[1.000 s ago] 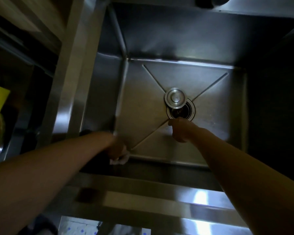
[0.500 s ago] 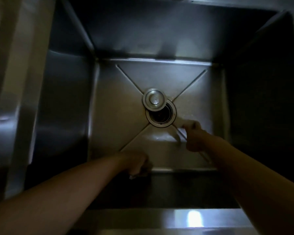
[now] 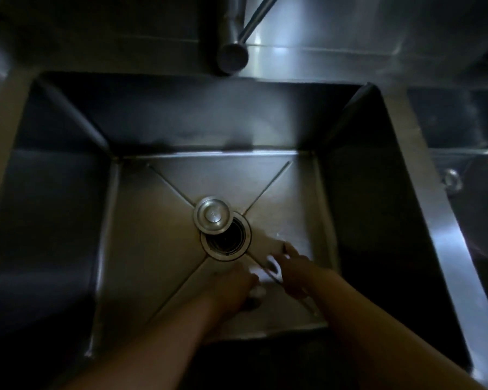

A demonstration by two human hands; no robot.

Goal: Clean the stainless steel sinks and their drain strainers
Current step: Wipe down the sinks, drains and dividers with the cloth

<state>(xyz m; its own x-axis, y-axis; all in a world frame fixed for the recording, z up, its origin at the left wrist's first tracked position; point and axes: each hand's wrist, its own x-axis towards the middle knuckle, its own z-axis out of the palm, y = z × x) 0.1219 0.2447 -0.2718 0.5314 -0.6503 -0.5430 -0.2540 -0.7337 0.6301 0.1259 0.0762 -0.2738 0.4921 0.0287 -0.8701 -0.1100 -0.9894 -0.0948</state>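
Note:
I look down into a deep stainless steel sink in dim light. Its open drain sits at the centre of the floor. The round metal strainer plug lies tipped on the drain's upper-left rim. Just below and right of the drain, my left hand and my right hand meet on the sink floor. Both hold a white cloth bunched between them, with the fingers of each hand curled on it. The cloth is blurred and partly hidden by the hands.
A steel faucet spout hangs over the back rim. A steel divider on the right separates a second sink with its own small drain fitting. The sink walls are steep and dark.
My left hand has slid right from the sink's near-left corner to meet my right hand below the drain. My view has shifted right and up, bringing in the faucet and the second sink.

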